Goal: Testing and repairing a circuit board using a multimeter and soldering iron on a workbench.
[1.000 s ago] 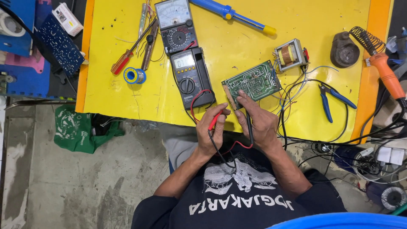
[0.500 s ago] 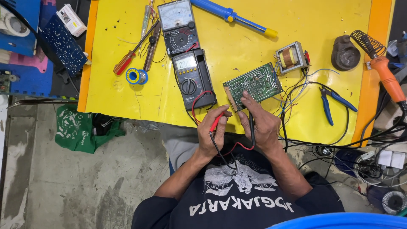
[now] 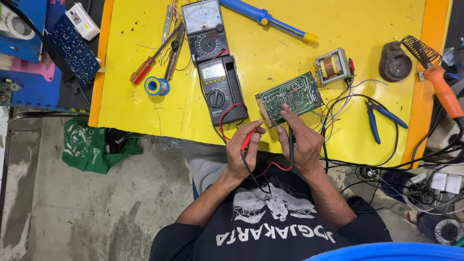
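Observation:
A green circuit board [image 3: 290,96] lies on the yellow table [image 3: 270,43], wired to a small transformer [image 3: 332,65]. My left hand [image 3: 244,150] grips a red test probe [image 3: 248,139] near the board's near-left corner. My right hand [image 3: 300,140] holds a black test probe [image 3: 291,142], with its fingertips resting on the board's near edge. Red and black leads run from the probes to a dark digital multimeter [image 3: 220,89] left of the board.
An analog meter [image 3: 205,26] sits behind the digital one. A red screwdriver [image 3: 145,70], solder spool [image 3: 157,87], blue desoldering pump [image 3: 270,19], blue pliers [image 3: 379,118], and an orange soldering iron [image 3: 442,89] with stand [image 3: 396,60] surround the work. Tangled wires [image 3: 386,164] lie right.
Both hands have stayed at the board's near edge, shifting only slightly; the view has drifted a little.

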